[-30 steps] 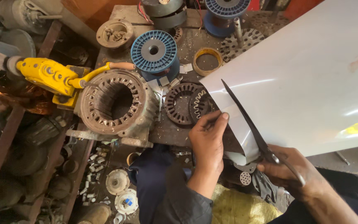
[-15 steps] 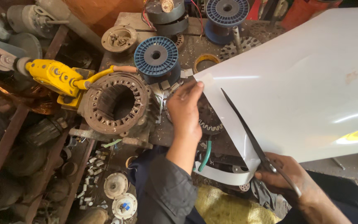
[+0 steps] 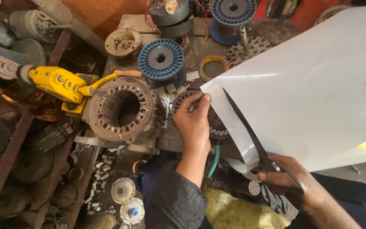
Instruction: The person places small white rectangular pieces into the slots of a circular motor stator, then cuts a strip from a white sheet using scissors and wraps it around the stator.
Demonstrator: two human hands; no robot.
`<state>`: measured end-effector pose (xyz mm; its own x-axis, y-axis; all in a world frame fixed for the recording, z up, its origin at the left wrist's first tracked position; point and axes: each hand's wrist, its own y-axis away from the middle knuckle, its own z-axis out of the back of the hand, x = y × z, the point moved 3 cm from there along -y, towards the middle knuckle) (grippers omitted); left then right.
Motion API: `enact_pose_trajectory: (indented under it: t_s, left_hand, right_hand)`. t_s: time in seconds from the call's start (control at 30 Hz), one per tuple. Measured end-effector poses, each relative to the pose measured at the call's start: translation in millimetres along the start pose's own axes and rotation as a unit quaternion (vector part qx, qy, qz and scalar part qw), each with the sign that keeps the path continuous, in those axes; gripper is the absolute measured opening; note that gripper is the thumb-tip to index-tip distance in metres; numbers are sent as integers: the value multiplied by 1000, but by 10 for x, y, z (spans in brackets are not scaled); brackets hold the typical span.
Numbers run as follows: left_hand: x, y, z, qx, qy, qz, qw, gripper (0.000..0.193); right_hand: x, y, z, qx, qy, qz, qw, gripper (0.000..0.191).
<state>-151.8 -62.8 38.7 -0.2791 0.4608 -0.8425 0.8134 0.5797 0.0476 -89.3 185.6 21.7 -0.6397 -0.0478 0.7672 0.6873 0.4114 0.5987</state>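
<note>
- I am watching the right hand (image 3: 291, 182) closing its fingers through the scissors (image 3: 250, 135), blades parted in the white sheet (image 3: 310, 85).
- The left hand (image 3: 193, 123) is pinching the sheet's corner strip; I judge slack could be letting the cut wander.
- Compared with a second ago, the left hand is gripping higher.

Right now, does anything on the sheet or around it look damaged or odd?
The white sheet has a faint reddish smudge near its right side. A cut strip hangs off its left edge beside the scissors. Small white scraps litter the bench by the rusty stator.
</note>
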Motion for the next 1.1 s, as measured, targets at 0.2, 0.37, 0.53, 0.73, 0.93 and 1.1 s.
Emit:
enact_pose_trajectory:
  t_s: [0.2,0.37,0.53,0.73,0.93,1.1]
  left_hand:
    - [-29,-17,2,0,28,17,999,20]
    - [2,1,3,-5,35,9,999,19]
    - [-1,2,30,-7,19,8,1000,20]
    - [-8,-1,39,-9,15,4,1000,21]
    - [30,3,54,-16,18,12,1000,22]
    - [27,18,62,-13,12,13,1000,22]
  right_hand:
    - [25,20,-28,21,27,34,999,55]
    - [9,-9,-7,3,54,25,998,57]
    - [8,-20,20,-16,89,21,996,54]
    - [-31,-29,7,-34,118,17,992,48]
    - [80,-135,-152,-7,79,30,996,56]
    - [211,-214,-280,23,-8,41,999,62]
